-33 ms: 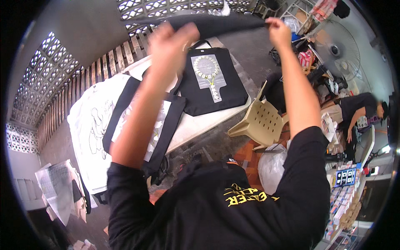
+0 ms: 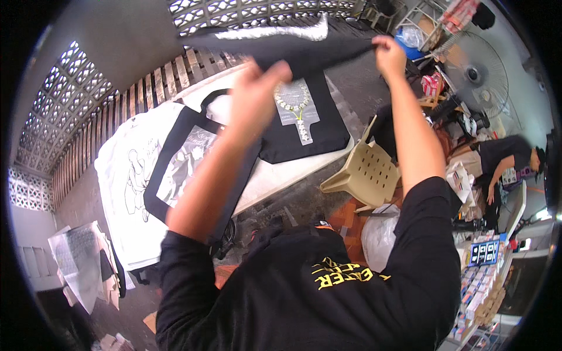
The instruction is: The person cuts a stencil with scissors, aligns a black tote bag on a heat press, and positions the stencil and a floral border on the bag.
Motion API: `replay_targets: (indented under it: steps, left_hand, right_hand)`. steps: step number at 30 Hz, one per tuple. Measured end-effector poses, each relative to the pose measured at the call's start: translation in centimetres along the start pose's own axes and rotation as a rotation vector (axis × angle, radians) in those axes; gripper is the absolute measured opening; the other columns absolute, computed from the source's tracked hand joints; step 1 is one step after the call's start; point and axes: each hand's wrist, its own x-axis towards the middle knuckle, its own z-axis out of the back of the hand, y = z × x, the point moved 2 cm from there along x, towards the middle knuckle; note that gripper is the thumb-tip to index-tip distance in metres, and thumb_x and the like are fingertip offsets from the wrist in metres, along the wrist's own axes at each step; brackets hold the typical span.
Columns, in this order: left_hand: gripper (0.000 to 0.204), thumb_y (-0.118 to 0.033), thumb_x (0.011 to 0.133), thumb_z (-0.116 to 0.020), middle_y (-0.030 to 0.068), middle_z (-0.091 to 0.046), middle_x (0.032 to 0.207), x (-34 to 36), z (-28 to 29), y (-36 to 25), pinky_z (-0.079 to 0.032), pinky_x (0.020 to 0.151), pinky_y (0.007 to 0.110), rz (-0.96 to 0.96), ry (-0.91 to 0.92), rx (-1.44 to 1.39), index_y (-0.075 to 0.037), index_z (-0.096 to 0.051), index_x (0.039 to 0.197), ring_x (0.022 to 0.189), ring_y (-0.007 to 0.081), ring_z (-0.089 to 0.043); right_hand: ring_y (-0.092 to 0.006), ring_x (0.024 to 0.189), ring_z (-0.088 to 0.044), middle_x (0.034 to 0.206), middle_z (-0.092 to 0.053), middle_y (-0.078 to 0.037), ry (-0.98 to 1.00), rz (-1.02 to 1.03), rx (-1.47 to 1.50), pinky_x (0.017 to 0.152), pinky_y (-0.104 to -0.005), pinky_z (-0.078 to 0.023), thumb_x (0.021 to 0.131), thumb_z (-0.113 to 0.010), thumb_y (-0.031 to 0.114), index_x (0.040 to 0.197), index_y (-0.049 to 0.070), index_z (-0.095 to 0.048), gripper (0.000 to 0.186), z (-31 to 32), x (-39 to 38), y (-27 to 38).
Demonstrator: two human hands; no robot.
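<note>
Above the far end of the table I hold up a black tote bag (image 2: 316, 52), slack and blurred by motion, with a shiny silvery area on its far side. My right hand (image 2: 389, 54) pinches its right end. My left hand (image 2: 260, 79) is at its near edge, fingers closed at the cloth and thumb pointing right, somewhat smeared. Below lies another black tote bag (image 2: 333, 126) with a pale racket-shaped floral print, partly covered by the raised one. Under my left forearm a second printed black tote bag (image 2: 158, 193) lies at a slant, its handle loop showing.
White cloth pieces with line drawings (image 2: 120, 175) cover the left end of the white table (image 2: 275, 175). A beige plastic chair (image 2: 369, 169) stands at its right. Farther right are a standing fan (image 2: 473, 75), a bent-over person (image 2: 506, 155) and a shelf of small boxes (image 2: 477, 286).
The held tote bag has come lower and nearer, showing more of its silvery area and covering more of the racket-print bag. My left hand has moved down and right.
</note>
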Motion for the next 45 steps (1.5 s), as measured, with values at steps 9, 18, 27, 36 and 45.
replay_targets:
  steps: [9, 18, 27, 36, 45]
  left_hand:
    - [0.025, -0.023, 0.096, -0.068, 0.0077, -0.071, 0.087, -22.5, 1.8, 29.1, -0.054, 0.071, 0.034, 0.638, 0.588, 0.492, 0.001, -0.07, 0.101, 0.08, 0.0171, -0.067]
    - [0.037, -0.007, 0.083, -0.069, 0.0169, -0.057, 0.134, -12.5, 3.4, 28.1, -0.037, 0.111, 0.051, -0.072, 0.486, 1.023, -0.007, -0.063, 0.12, 0.132, 0.0402, -0.048]
    - [0.067, -0.04, 0.093, -0.06, 0.0096, -0.037, 0.159, -10.7, -3.9, 31.7, -0.022, 0.119, 0.058, -0.344, 0.951, 1.332, -0.017, -0.042, 0.153, 0.145, 0.0365, -0.031]
    - [0.051, -0.039, 0.097, -0.064, 0.0204, -0.06, 0.138, -16.0, -3.1, 28.6, -0.05, 0.091, 0.049, -1.181, 0.533, 1.385, -0.003, -0.062, 0.132, 0.113, 0.0337, -0.064]
    - [0.05, -0.023, 0.088, -0.067, 0.0183, -0.052, 0.146, -29.5, -18.3, 28.4, -0.038, 0.106, 0.051, -0.929, 1.115, 0.911, -0.006, -0.059, 0.133, 0.129, 0.035, -0.05]
  right_hand:
    - [-0.0386, 0.114, -0.062, 0.119, -0.068, -0.02, 0.739, -0.522, -0.153, 0.101, -0.0455, -0.049, 0.079, -0.069, 0.013, 0.117, 0.006, -0.07, 0.039, -5.2, -32.0, -15.8]
    - [-0.0347, 0.097, -0.071, 0.102, -0.075, -0.014, 1.18, -1.292, -0.264, 0.088, -0.0441, -0.054, 0.083, -0.07, 0.029, 0.096, 0.008, -0.076, 0.025, 9.6, -60.6, -13.7]
    - [-0.0279, 0.091, -0.071, 0.095, -0.073, -0.015, 0.813, -1.414, -0.137, 0.081, -0.042, -0.055, 0.09, -0.065, 0.034, 0.103, 0.009, -0.073, 0.029, 13.7, -55.4, 4.7]
    - [-0.0394, 0.088, -0.066, 0.086, -0.067, -0.015, -0.681, -1.025, -1.203, 0.079, -0.0474, -0.054, 0.078, -0.069, 0.018, 0.086, 0.006, -0.068, 0.015, 50.5, -55.6, 24.0]
    - [-0.0305, 0.086, -0.073, 0.099, -0.075, -0.018, -1.028, -1.946, -2.178, 0.083, -0.0466, -0.057, 0.091, -0.06, 0.018, 0.102, 0.003, -0.075, 0.024, 82.9, -58.6, 62.0]
